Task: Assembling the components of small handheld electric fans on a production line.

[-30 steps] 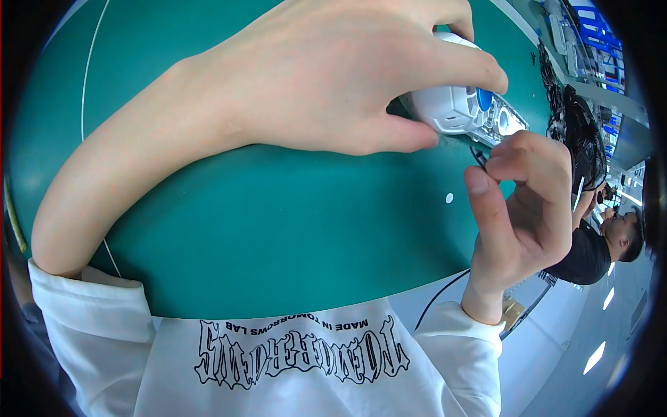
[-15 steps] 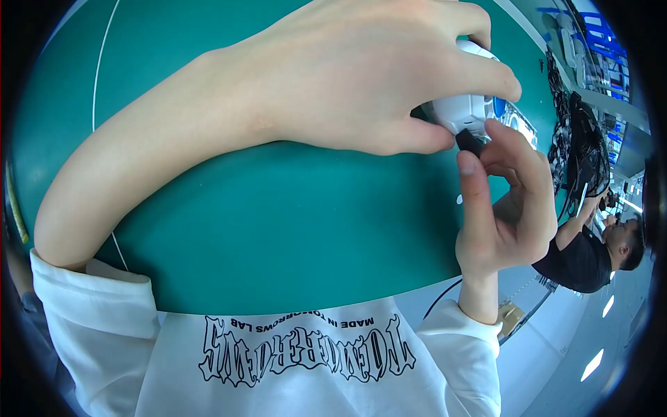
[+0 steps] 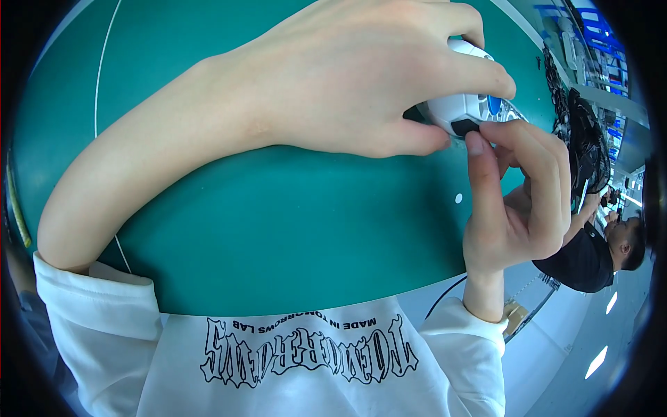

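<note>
My left hand [image 3: 361, 76] reaches across the green table [image 3: 278, 229] and wraps over a small white device [image 3: 462, 111] with a black end and a blue mark. My right hand [image 3: 517, 201] comes up from below. Its thumb tip presses against the black end of the device, and its fingers curl around the device's right side. Most of the device is hidden under my left fingers. My white sleeves and printed white shirt fill the lower edge.
A thin white line [image 3: 97, 90] runs down the table's left part and a small white dot [image 3: 458, 198] lies near my right hand. A dark cable [image 3: 445, 295] hangs below the table's edge. Another person in a black top [image 3: 590, 254] is at the right, beside cluttered benches.
My right hand has moved up and closed in on the device, its thumb now on the black end. My left hand has kept its hold on the device.
</note>
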Available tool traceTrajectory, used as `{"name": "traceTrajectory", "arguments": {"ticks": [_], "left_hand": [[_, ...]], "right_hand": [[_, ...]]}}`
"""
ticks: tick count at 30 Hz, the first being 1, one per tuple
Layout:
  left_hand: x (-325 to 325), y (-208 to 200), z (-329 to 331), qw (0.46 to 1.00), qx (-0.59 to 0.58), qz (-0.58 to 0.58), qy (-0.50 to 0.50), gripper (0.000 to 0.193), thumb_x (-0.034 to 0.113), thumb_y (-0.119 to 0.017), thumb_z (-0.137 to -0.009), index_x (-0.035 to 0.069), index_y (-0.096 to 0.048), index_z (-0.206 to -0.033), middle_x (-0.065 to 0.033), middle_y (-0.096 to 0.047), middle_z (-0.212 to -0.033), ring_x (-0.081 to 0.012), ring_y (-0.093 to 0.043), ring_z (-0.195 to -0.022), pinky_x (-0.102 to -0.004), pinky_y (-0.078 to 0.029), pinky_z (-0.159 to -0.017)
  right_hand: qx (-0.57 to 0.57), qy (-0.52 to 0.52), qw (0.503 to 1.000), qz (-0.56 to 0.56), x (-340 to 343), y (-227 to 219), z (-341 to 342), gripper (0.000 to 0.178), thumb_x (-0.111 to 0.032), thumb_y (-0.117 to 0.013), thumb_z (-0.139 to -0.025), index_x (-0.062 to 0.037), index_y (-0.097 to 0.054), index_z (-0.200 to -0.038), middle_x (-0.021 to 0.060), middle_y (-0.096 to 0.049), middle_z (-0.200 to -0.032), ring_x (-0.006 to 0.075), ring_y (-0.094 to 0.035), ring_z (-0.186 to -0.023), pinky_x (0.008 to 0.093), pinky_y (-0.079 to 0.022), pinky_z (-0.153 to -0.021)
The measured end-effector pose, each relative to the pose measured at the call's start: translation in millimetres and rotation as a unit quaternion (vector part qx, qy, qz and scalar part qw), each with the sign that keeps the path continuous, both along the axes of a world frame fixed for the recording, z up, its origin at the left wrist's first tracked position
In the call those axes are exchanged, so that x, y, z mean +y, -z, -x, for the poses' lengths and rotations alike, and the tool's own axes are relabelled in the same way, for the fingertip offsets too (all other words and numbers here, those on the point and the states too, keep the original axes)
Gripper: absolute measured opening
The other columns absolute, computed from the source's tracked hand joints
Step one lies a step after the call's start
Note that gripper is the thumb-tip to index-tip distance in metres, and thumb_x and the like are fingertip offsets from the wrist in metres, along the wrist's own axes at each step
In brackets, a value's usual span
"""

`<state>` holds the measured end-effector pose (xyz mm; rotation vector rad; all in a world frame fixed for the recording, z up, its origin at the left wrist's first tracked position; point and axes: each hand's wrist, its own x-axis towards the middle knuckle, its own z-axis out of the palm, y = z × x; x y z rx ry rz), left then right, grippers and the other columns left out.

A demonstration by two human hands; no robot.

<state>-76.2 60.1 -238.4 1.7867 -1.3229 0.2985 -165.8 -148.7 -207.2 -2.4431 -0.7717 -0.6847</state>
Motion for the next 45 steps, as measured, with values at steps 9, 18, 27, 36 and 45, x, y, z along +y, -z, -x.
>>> {"name": "traceTrajectory", "arguments": {"ticks": [9,18,27,36,45], "left_hand": [[21,8,-18,0.999,-0.01,-0.043,-0.03,0.054,0.017,-0.078,-0.076,0.007,-0.067,-0.128,-0.0188,-0.063,-0.12,-0.0328,-0.065,-0.098,-0.0388,-0.056,-0.079],[8,4,-16,0.995,-0.018,-0.086,-0.045,0.054,0.019,-0.079,-0.075,0.006,-0.069,-0.126,-0.0191,-0.063,-0.124,-0.0335,-0.066,-0.101,-0.0396,-0.055,-0.083],[23,7,-34,0.988,-0.035,-0.137,-0.068,0.055,0.021,-0.08,-0.073,0.006,-0.071,-0.125,-0.0194,-0.063,-0.128,-0.0342,-0.067,-0.105,-0.0404,-0.055,-0.087],[4,-5,-3,0.99,-0.044,-0.122,-0.061,0.056,0.023,-0.08,-0.072,0.006,-0.073,-0.124,-0.0197,-0.064,-0.133,-0.0349,-0.067,-0.108,-0.0412,-0.055,-0.091],[-22,-35,-9,0.984,-0.057,-0.162,-0.052,0.052,0.021,-0.077,-0.079,0.005,-0.071,-0.128,-0.0235,-0.059,-0.142,-0.0361,-0.065,-0.119,-0.0391,-0.055,-0.096]], "right_hand": [[0.057,0.018,0.996,-0.059,-10,-1,-8,0.042,0.01,-0.079,-0.075,0.007,-0.067,-0.115,0.0155,-0.068,-0.111,0.0157,-0.062,-0.079,0.0257,-0.046,-0.065],[0.069,0.006,0.996,-0.058,-23,-7,-26,0.039,-0.003,-0.077,-0.084,0.0013,-0.068,-0.122,0.0115,-0.068,-0.119,0.019,-0.066,-0.094,0.0318,-0.051,-0.083],[0.109,0.009,0.993,-0.054,-72,-8,-52,0.036,-0.005,-0.076,-0.086,-0.0003,-0.07,-0.121,0.0096,-0.069,-0.115,0.0177,-0.066,-0.093,0.0305,-0.051,-0.083],[0.156,0.051,0.986,0.008,-54,-11,-53,0.034,-0.007,-0.075,-0.087,-0.0018,-0.071,-0.12,0.0078,-0.071,-0.112,0.0163,-0.066,-0.092,0.0292,-0.051,-0.083],[0.175,0.102,0.978,0.056,-147,-69,-42,0.031,-0.01,-0.075,-0.089,-0.0034,-0.073,-0.119,0.0059,-0.072,-0.108,0.015,-0.066,-0.091,0.0278,-0.051,-0.083]]}}
